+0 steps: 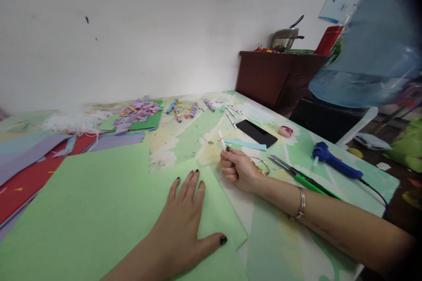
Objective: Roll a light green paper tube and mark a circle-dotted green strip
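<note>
My left hand [180,224] lies flat with fingers spread on a large sheet of light green paper [99,197]. To its right, my right hand [240,167] is closed around a white marker [222,139], whose tip end points up and away. Just beyond that hand lies a light blue paper strip [244,144]. Gold-handled scissors [260,164] rest partly hidden behind the hand. A green utility knife [306,180] with its blade showing lies beside my right forearm.
A black phone [257,133], several white markers [231,119] and a blue glue gun [336,162] lie on the right. Purple paper scraps [141,111], white shredded strands [72,120] and red paper [29,180] are at the left. A water-cooler bottle [365,48] stands beyond the table's right edge.
</note>
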`<state>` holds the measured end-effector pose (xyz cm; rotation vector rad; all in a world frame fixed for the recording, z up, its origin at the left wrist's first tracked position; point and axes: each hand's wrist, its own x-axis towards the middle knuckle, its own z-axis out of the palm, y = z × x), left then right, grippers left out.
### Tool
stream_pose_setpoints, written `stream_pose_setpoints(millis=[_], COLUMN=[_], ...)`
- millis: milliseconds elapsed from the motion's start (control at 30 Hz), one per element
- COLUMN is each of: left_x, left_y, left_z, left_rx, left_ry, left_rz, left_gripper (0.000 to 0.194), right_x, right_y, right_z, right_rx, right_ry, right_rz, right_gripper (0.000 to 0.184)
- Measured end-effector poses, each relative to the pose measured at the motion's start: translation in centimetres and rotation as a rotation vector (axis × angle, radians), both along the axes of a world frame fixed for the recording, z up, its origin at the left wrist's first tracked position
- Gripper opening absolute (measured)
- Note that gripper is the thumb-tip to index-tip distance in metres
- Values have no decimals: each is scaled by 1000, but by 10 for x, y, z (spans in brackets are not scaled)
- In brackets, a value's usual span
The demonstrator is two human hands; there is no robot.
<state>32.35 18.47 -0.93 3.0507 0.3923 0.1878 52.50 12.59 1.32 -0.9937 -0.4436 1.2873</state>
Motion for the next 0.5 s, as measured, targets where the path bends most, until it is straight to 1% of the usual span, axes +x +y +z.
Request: stream_pose_setpoints(millis=[133,233,333,400,500], left_x=[1,0,0,-1,-1], left_y=[1,1,1,1,0], left_z=[0,0,0,0,0], left_rx=[9,14,25,25,18], left_ry=[12,9,2,2,-7], left_rz=[-3,-2,-5,-7,-9], left_gripper=[92,92,92,92,91], right_x=[6,11,17,22,25], right_y=[4,7,9,8,3], right_z=[-1,0,0,1,7], right_rx=[170,243,256,235,236], right_ry=[-42,-149,-264,-352,-576], right_rz=[-57,-121,-188,-254,-394], right_gripper=[21,19,17,18,21])
